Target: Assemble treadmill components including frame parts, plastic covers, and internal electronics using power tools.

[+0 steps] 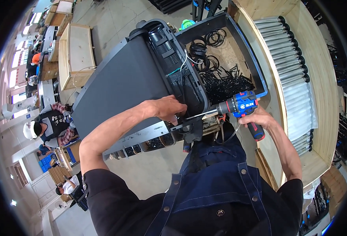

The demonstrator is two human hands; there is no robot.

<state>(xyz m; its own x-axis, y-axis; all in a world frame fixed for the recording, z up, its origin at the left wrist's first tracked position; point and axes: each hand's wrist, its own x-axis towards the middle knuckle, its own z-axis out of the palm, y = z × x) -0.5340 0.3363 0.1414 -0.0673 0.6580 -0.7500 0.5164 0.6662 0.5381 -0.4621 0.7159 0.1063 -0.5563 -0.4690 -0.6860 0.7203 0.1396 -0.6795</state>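
My right hand (260, 117) is wrapped round the grip of a blue and red cordless drill (245, 104). Its long thin bit points left, toward the corner of a treadmill (122, 78) with an uncovered motor bay. At that corner my left hand (168, 109) is closed, fingers bent down close to the bit's tip; whatever they pinch is hidden. A motor (159, 41) shows at the bay's far end, and white and green wires run across the bay near a black belt.
Right of the treadmill, a black tray (260, 84) holds black rings and a pile of screws. Beyond it, a wooden crate (319, 98) contains several metal rollers (283, 51). Small bins of parts (151, 144) sit below the treadmill's near edge. Co-workers (49, 124) are at the left.
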